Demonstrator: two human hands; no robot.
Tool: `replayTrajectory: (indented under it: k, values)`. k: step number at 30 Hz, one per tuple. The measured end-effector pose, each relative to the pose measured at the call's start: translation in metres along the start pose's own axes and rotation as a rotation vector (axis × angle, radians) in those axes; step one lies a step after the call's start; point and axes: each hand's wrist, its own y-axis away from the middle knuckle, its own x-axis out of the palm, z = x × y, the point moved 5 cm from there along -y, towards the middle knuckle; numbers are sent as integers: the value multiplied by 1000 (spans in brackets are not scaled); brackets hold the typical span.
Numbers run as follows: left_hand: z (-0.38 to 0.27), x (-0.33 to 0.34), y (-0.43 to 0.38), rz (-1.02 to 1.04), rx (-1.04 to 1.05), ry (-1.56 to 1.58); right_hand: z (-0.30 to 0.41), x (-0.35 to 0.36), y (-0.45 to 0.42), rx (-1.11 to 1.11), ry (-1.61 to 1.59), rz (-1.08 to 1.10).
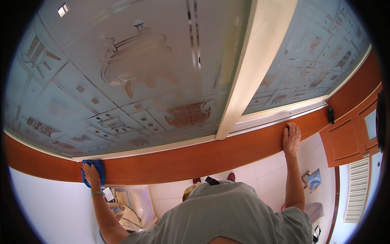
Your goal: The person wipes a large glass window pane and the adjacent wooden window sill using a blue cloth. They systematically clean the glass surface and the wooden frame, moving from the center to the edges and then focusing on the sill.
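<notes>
My left hand (92, 174) lies over a blue cloth (100, 167), pressing it against the left part of the brown wooden frame board (176, 161). A band circles that wrist. Far to the right, my right hand (292, 139) rests on the same board, its fingertips near the pale track (274, 120); no loose thing shows in it. Above the board stands a large frosted glass panel (122, 91) etched with pot and square patterns. A cream upright (256, 70) separates it from a second patterned glass panel (304, 64).
A small black object (331, 116) sits at the board's right end. Beyond is a brown wooden door (347, 140). Below on the tiled floor (243, 174) are a small stool with a blue seat (313, 180) and, at left, books (122, 197) and a beige bag (128, 217).
</notes>
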Motion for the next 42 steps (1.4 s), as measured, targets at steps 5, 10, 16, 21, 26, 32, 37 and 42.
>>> replayTrajectory:
  k: [5,10,16,21,26,32,37,42]
  values:
    - [22,2,-30,24,-99,-12,2,-3,0,27,-13,11]
    - [48,6,-61,-38,-143,-1,7,-5,-2,45,-13,14]
    - [47,8,-68,-10,-176,-4,5,-4,-2,56,-8,-1]
    - [26,-6,-42,0,-206,-22,7,-3,-4,6,5,-33]
    - [-3,-14,-18,47,-155,-63,5,-5,-2,10,-13,-43]
    - [-48,-4,30,42,-17,-47,7,-7,-2,23,-41,-53]
    - [-103,-21,89,68,65,-38,7,-10,-4,30,-49,-68]
    - [-159,-32,149,-5,290,41,5,-11,-4,19,-58,-81]
